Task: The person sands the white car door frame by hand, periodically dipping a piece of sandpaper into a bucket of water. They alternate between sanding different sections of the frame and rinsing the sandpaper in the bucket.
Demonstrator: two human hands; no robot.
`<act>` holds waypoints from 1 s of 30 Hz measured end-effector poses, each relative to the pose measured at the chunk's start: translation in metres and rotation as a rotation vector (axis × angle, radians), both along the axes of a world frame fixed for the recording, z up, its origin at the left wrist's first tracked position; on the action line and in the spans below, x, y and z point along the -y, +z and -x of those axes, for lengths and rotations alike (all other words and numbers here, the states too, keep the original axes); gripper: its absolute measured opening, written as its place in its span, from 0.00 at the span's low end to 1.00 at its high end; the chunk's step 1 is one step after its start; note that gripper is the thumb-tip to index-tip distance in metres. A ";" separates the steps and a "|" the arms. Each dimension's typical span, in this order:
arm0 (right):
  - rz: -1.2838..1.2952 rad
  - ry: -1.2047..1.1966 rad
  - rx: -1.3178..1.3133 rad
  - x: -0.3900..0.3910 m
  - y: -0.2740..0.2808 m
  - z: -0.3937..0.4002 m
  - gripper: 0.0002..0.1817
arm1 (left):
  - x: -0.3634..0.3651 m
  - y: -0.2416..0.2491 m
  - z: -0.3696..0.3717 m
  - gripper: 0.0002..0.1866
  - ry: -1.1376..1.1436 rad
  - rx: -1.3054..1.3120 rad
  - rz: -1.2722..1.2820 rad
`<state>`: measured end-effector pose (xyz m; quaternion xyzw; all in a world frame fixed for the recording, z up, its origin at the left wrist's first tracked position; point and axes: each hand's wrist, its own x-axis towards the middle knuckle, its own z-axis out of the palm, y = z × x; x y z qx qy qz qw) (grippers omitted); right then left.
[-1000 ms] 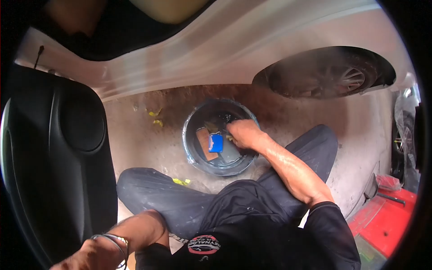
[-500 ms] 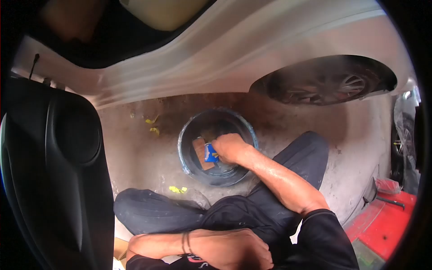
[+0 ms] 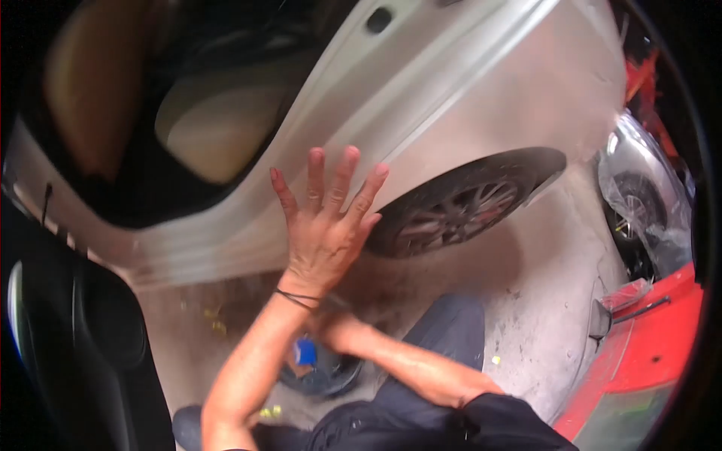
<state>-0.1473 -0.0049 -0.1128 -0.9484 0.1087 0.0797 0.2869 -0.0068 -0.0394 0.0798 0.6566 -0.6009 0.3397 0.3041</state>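
Observation:
My left hand (image 3: 325, 229) is raised with its fingers spread, palm turned away, in front of the silver car's side (image 3: 316, 173). It holds nothing, and a thin dark band circles its wrist. Lower down, my right hand (image 3: 336, 328) is over the round dark tub (image 3: 331, 387) on the floor. It is smeared by motion and partly behind my left forearm, so its fingers do not show. Close beside it in the tub is a small blue object (image 3: 304, 351), overlapping a brown flat block (image 3: 301, 370).
The car's wheel (image 3: 459, 218) stands just right of my left hand. An open car door (image 3: 68, 338) borders the left side. A red panel (image 3: 639, 338) lies at the right, near another car's plastic-draped wheel (image 3: 635, 214). Yellow scraps (image 3: 271, 411) lie on the floor.
My left hand has risen from my lap to the car's side and spread its fingers. The view has tilted up and turned; my right hand stays over the tub.

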 end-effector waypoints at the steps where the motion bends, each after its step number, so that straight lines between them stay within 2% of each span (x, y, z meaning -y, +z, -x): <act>1: 0.028 -0.078 0.088 -0.008 -0.043 -0.005 0.18 | 0.024 0.006 -0.011 0.56 0.001 0.154 0.028; 2: 0.084 0.105 -0.111 -0.005 0.011 -0.007 0.16 | 0.040 0.029 -0.017 0.56 -0.022 0.191 0.046; 3: 0.100 0.097 -0.022 -0.009 0.022 -0.005 0.14 | 0.047 0.058 -0.022 0.54 -0.100 0.269 -0.002; 6: 0.034 0.115 0.065 -0.008 0.037 -0.004 0.15 | 0.079 0.146 -0.017 0.46 -0.272 0.412 -0.080; 8: 0.034 0.103 0.105 -0.008 0.040 -0.003 0.15 | 0.104 0.200 -0.002 0.46 -0.260 0.476 -0.052; 10: 0.033 0.088 0.132 -0.009 0.040 -0.004 0.15 | 0.110 0.228 0.015 0.46 -0.253 0.529 -0.021; 12: 0.066 0.098 0.102 -0.005 0.045 -0.006 0.14 | 0.110 0.240 0.025 0.24 -0.244 0.525 0.116; 13: 0.054 0.083 0.083 -0.005 0.047 -0.005 0.13 | 0.111 0.228 0.025 0.24 -0.241 0.511 0.103; 16: 0.057 0.090 0.080 0.000 0.057 0.008 0.10 | 0.096 0.141 0.004 0.44 -0.181 0.247 0.107; 17: 0.003 0.084 0.084 0.001 0.054 0.017 0.10 | 0.085 0.106 0.008 0.47 0.016 0.309 0.014; 18: -0.159 0.027 0.043 0.001 0.047 0.024 0.12 | 0.074 0.068 0.017 0.49 0.006 0.177 -0.043; 19: 0.052 0.162 -0.173 0.003 0.068 0.022 0.14 | 0.067 0.032 0.031 0.47 -0.004 0.009 -0.027; 20: -0.132 0.080 0.114 0.001 0.033 0.036 0.13 | 0.058 0.006 0.048 0.47 0.091 -0.094 -0.092; 21: -0.476 0.060 0.077 0.000 0.065 0.039 0.14 | 0.050 -0.014 0.062 0.48 0.020 -0.305 -0.070; 22: -0.611 0.024 0.133 -0.006 0.010 0.060 0.15 | 0.040 -0.031 0.073 0.49 0.034 -0.356 0.025; 24: -0.245 0.239 0.044 -0.001 0.029 0.052 0.16 | 0.015 -0.065 0.084 0.49 0.111 -0.623 0.064; 28: -0.143 0.259 -0.084 -0.007 0.010 0.062 0.16 | -0.033 -0.123 0.074 0.48 0.450 -0.816 -0.103; 30: 0.001 0.237 -0.001 -0.012 0.002 0.051 0.14 | -0.052 -0.152 0.058 0.47 0.494 -0.815 -0.163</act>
